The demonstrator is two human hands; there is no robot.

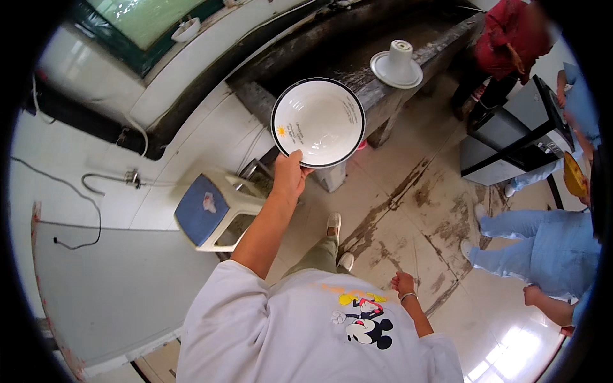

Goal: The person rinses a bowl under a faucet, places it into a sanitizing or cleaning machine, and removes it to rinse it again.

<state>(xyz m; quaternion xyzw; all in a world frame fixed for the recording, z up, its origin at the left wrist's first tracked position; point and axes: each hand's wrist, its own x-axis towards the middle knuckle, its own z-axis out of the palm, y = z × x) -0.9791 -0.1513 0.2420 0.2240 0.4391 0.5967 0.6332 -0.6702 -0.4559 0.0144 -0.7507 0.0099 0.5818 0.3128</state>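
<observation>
My left hand (290,176) grips the near rim of a white bowl (322,125) with a dark band around its edge. Its thumb lies on the inside of the rim. A small sun picture and some writing mark the bowl's inner wall, and I see no food in it. The bowl is held up in front of the near end of a stone trough sink (383,101). Lower down on the other side, my right hand (403,282) hangs beside my body, its fingers curled around nothing.
A white flanged piece with a short neck (396,64) rests on the trough's edge. A blue-topped plastic stool (201,210) stands by the tiled wall. At right are a grey-and-black appliance (510,131), a person in red (510,43) and others in blue. Dark wet-looking stains mark the floor (421,201).
</observation>
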